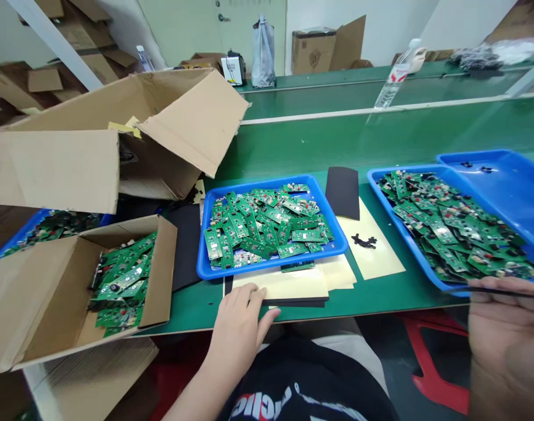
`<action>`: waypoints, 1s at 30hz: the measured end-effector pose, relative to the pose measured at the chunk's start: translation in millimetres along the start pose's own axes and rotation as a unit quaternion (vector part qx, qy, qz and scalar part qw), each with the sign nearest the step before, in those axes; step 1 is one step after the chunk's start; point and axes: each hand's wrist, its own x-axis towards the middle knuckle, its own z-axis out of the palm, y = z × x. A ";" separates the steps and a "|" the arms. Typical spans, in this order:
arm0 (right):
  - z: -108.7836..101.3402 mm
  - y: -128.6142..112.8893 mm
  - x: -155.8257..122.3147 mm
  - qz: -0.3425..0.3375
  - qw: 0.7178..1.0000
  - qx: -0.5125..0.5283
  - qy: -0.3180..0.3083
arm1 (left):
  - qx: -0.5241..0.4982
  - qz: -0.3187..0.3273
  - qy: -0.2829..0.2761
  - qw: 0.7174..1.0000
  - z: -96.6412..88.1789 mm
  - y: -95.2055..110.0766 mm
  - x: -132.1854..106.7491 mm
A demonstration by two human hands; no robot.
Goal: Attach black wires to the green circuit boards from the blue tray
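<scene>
Your right hand point(507, 345) is cut off by the right edge of the view, and its fingers curl around slim black tweezers point(499, 291), pinching them. Only the back of the tweezers' length shows clearly; their tips reach toward the near rim of the right blue tray point(396, 225), and you cannot tell whether they grip anything. Your left hand point(238, 327) lies palm down and loosely spread, reaching in from the lower edge with the forearm angled up from the left. Its fingertips rest on a cream sheet point(279, 283) just in front of the middle blue tray point(332, 219).

Both trays sit on the green table point(196, 310), heaped with green circuit boards point(267, 225) so tightly that the boards overlap and hide the tray floors. More boards point(120, 286) lie in an open cardboard box point(157, 275) at your left, its near side hiding part of the pile. A large carton point(60, 169) blocks most of a third blue tray point(16, 240). A black foam strip point(343, 193) and a small black piece point(363, 241) lie between the trays.
</scene>
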 end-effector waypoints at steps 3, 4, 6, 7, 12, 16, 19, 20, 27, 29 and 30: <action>4.6 2.8 -4.7 0.018 0.998 -0.006 -0.067 | 0.018 0.004 0.003 1.000 8.1 12.5 20.2; 6.4 5.1 -8.5 0.033 0.995 -0.013 -0.093 | 0.027 0.011 0.001 1.000 12.4 16.7 26.1; 7.9 10.7 -17.2 0.057 0.989 -0.025 -0.135 | 0.041 0.019 -0.005 0.999 20.8 23.1 35.4; 7.3 13.5 -21.4 0.067 0.985 -0.035 -0.153 | 0.046 0.020 -0.009 0.999 24.1 25.0 38.4; -1.1 23.0 -33.0 0.108 0.941 -0.175 -0.268 | 0.007 0.044 -0.013 0.999 24.5 19.8 38.0; 4.2 25.8 -36.4 0.105 0.876 -0.253 -0.397 | -0.117 0.046 -0.023 0.992 15.3 10.9 32.0; 16.7 26.5 -42.5 0.078 0.837 -0.280 -0.463 | -0.162 0.023 -0.018 0.986 11.2 11.5 31.5; 21.3 26.4 -45.3 0.066 0.827 -0.290 -0.477 | -0.165 0.012 -0.018 0.986 10.8 13.5 32.2; 40.5 20.7 -57.5 0.011 0.772 -0.314 -0.552 | -0.100 -0.118 -0.003 0.988 20.0 33.3 36.3; 42.8 17.9 -57.3 0.001 0.768 -0.310 -0.561 | -0.100 -0.142 0.005 0.985 22.2 34.9 35.5; 44.1 16.6 -57.1 -0.006 0.770 -0.306 -0.560 | -0.109 -0.150 0.003 0.983 22.6 35.0 35.0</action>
